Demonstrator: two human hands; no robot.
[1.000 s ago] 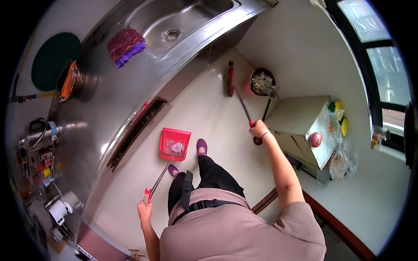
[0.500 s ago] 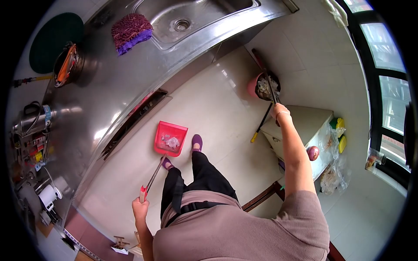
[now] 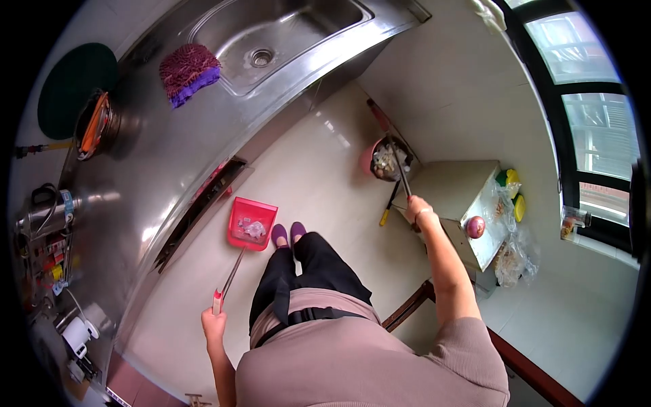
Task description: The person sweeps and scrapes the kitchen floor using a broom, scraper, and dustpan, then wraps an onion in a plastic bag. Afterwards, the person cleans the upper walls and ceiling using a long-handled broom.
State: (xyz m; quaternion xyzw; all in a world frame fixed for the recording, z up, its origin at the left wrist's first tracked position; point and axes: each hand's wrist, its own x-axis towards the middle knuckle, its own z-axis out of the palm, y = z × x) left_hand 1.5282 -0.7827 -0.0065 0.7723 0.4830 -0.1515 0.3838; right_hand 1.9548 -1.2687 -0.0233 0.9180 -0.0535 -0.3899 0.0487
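Observation:
My left hand (image 3: 213,323) is closed round the handle of a red dustpan (image 3: 253,209), whose pan rests at floor level with crumpled clear plastic (image 3: 255,229) and small scraps in it. Out to the right, my right hand (image 3: 420,209) grips the long handle of a broom (image 3: 380,115). Its reddish head is by the wall, and its stick crosses above a pink bin (image 3: 368,159). The bin has a dark liner and is heaped with rubbish (image 3: 388,160).
A steel counter (image 3: 163,149) with a sink (image 3: 285,34) runs along the left. A low cabinet (image 3: 444,180) stands by the right wall, bearing a red onion (image 3: 475,227) and plastic bags (image 3: 519,254). Beside it lies a yellow-tipped stick (image 3: 385,216). My purple shoes (image 3: 279,235) are near the dustpan.
My feet, apart before, now stand side by side to the right of the dustpan. The whole view has shifted slightly. Both hands keep their grips.

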